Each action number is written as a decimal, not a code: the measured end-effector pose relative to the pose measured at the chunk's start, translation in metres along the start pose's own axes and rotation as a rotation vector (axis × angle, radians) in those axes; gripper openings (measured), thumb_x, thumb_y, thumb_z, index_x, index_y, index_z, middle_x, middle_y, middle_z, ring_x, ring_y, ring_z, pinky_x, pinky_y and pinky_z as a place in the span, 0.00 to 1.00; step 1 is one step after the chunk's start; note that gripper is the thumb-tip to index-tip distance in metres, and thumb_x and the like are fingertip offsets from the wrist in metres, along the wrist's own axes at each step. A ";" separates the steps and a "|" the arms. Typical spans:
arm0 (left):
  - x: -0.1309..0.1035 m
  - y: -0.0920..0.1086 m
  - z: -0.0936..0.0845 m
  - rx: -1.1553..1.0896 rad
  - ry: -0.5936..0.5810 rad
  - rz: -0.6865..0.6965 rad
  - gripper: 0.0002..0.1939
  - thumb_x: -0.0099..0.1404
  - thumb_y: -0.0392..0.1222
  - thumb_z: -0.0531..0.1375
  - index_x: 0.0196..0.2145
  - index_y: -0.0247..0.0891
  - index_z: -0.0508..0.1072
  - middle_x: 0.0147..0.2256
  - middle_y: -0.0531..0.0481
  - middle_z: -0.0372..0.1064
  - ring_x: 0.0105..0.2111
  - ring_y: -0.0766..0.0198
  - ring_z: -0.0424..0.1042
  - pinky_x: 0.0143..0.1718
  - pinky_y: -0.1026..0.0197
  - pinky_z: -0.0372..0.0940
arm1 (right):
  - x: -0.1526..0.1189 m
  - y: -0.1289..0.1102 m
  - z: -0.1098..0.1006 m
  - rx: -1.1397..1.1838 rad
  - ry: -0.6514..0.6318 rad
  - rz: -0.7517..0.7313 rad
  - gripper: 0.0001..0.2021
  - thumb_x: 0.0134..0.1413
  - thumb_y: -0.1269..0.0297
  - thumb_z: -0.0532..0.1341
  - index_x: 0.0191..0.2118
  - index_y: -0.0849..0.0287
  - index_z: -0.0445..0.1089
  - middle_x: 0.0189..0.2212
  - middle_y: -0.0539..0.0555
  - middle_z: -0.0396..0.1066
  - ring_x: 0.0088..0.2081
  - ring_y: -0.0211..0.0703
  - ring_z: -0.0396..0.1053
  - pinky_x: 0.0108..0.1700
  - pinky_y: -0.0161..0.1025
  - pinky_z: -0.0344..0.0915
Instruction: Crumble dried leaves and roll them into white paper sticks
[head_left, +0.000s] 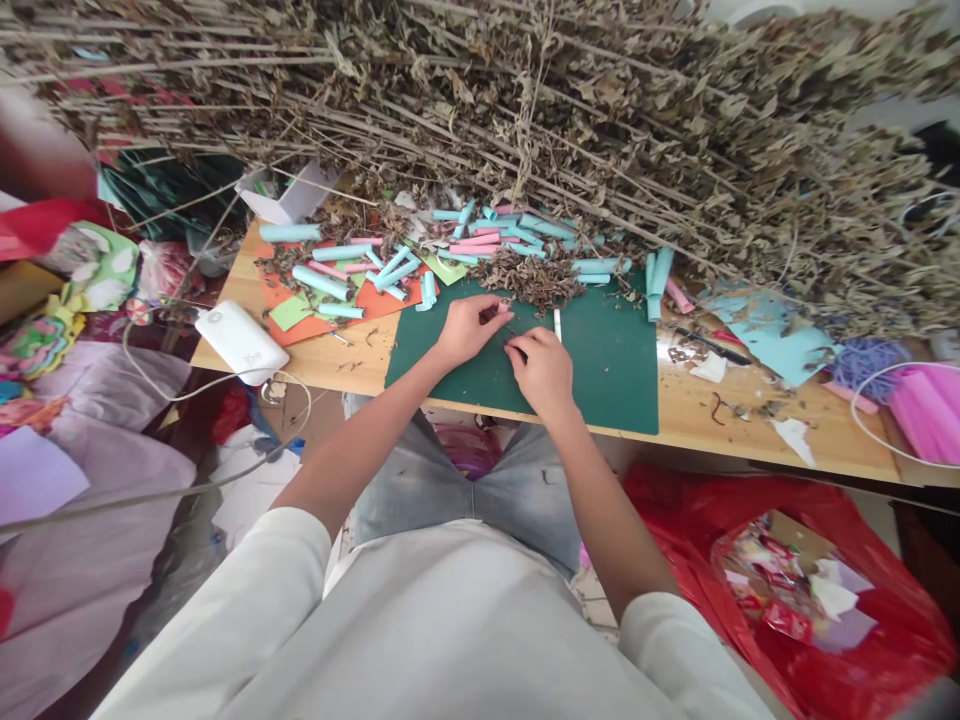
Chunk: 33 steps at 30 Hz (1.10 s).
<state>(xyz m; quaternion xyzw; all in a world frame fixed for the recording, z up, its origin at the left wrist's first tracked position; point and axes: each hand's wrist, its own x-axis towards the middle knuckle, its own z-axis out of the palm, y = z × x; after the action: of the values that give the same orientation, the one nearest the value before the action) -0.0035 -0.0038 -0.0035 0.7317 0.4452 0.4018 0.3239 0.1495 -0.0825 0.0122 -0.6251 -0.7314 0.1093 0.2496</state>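
Observation:
Over the dark green cutting mat (609,385), my left hand (472,330) is closed, its fingertips pinching what looks like a small pink paper tube (505,305) seen nearly end-on. Close by on the right, my right hand (543,372) has thumb and forefinger pressed together; whatever they hold is too small to make out. Just beyond both hands lies a pile of crumbled dried leaves (534,278). A thin white stick (557,326) rests on the mat behind my right hand. Rolled blue paper tubes (321,282) and pink ones (474,248) are scattered behind and to the left.
Long dried leafy stalks (450,110) stretch across the back. A white power bank (241,342) with a cable sits at the table's left edge. Blue paper (780,335) and a dark pen-like tool (712,345) lie right. Below stands a red plastic bag (690,520) of scraps.

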 end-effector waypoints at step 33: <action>0.001 0.002 -0.002 0.027 -0.074 0.044 0.12 0.65 0.44 0.58 0.34 0.34 0.77 0.28 0.50 0.73 0.26 0.67 0.67 0.31 0.65 0.62 | 0.045 -0.007 -0.004 0.390 0.252 0.043 0.06 0.58 0.64 0.56 0.36 0.57 0.70 0.32 0.52 0.73 0.32 0.40 0.70 0.34 0.37 0.68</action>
<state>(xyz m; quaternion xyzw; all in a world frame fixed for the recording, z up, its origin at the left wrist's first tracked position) -0.0045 -0.0037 -0.0007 0.7600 0.4222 0.3753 0.3214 0.1415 -0.0413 0.0295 -0.5891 -0.6463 0.1749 0.4525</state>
